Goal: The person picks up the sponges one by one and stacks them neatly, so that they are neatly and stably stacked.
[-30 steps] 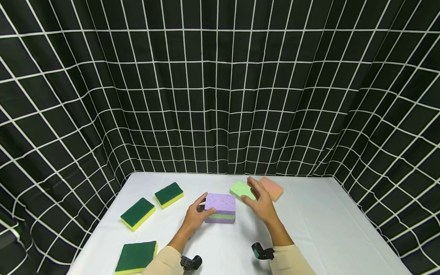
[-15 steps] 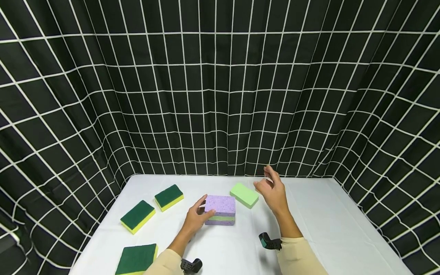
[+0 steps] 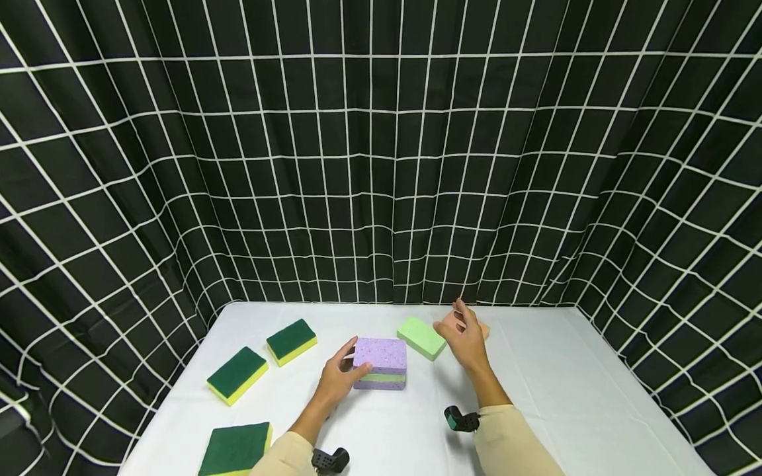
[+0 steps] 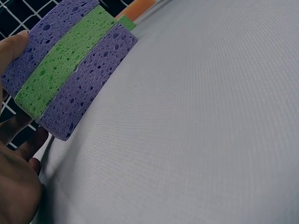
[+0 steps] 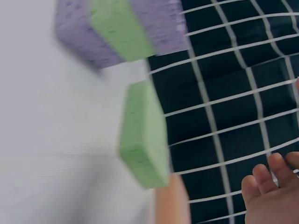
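Head: left hand (image 3: pixel 338 374) grips sponges (image 3: pixel 383 356), right hand (image 3: pixel 467 342) half-curled.

orange sponge (image 3: pixel 485 329) partly hidden, sleeves (image 3: pixel 516 443) cropped

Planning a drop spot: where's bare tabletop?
Widest: white cloth tabletop right of the right hand. Smaller: between beige sleeves. Crowded: centre and rear, with purple-green sponge stack, pale-green block sponge, orange block sponge; left, three green-yellow scouring sponges.

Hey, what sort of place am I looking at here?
Likely a staged recording booth: black white-gridded curtains hang behind and on both sides of a white-covered table, and a small black device shows at each wrist.
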A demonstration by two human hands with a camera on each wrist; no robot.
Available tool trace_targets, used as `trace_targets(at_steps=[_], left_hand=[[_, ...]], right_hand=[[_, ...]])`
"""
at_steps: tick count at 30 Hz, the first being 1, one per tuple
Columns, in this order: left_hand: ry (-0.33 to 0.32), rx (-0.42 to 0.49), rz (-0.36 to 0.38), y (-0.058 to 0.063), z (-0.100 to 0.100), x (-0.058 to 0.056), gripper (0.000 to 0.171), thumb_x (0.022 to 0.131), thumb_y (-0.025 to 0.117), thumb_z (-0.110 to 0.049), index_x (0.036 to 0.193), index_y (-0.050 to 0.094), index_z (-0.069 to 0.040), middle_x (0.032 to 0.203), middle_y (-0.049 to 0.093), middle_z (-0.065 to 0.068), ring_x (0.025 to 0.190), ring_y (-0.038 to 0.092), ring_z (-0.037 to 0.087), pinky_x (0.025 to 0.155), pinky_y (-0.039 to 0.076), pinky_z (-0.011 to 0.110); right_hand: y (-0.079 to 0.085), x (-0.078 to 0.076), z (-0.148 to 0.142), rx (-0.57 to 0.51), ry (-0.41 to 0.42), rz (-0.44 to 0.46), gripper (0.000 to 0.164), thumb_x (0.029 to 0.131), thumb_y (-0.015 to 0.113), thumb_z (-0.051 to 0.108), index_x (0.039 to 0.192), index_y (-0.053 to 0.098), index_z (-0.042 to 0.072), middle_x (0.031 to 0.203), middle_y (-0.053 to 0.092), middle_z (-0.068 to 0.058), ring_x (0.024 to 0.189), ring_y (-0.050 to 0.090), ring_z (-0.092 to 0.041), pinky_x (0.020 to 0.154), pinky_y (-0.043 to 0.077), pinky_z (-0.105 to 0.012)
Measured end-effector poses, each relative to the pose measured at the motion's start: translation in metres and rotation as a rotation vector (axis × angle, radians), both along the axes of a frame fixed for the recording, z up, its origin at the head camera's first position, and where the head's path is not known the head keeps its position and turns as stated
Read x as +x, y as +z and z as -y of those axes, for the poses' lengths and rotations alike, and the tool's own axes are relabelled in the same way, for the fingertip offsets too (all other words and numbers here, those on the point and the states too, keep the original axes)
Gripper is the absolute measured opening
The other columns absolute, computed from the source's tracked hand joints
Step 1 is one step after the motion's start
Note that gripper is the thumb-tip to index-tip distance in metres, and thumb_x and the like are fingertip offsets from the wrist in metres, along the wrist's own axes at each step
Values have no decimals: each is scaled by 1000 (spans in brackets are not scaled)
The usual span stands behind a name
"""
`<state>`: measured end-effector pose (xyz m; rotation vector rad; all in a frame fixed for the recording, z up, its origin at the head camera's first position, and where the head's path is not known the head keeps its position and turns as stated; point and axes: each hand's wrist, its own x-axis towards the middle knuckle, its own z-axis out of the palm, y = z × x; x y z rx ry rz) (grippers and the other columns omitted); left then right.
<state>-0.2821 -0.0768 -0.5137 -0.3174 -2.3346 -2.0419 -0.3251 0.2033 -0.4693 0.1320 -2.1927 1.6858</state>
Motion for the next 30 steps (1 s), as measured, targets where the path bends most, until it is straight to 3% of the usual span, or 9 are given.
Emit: trace_targets(at_steps=[14, 24, 30], left_hand=[[-11, 12, -9, -3, 1, 0, 73, 87, 74, -18, 148, 36, -2, 132, 49, 25, 118, 50, 40, 101, 36, 54], [-11, 7, -8, -4, 2, 2, 74, 87, 74, -19, 148, 36, -2, 132, 49, 26, 119, 49, 41, 101, 34, 56], [10, 11, -15, -33, 3, -17, 75, 84, 77, -27, 148, 40, -11, 133, 50, 21, 118, 51, 35, 100, 37, 52]], right_hand=[[-34, -8, 2, 79, -1, 190, 83, 84, 74, 19, 148, 29, -4, 147, 33, -23, 132, 31, -41, 104, 30, -55], [-57, -8, 9, 74, -10, 269, 80, 80, 76, 12, 143, 33, -11, 144, 31, -32, 131, 31, -49, 105, 27, -56], [-63, -9, 10, 105, -21, 285, 85, 77, 77, 12, 144, 31, -10, 146, 30, -32, 134, 26, -46, 109, 21, -54]])
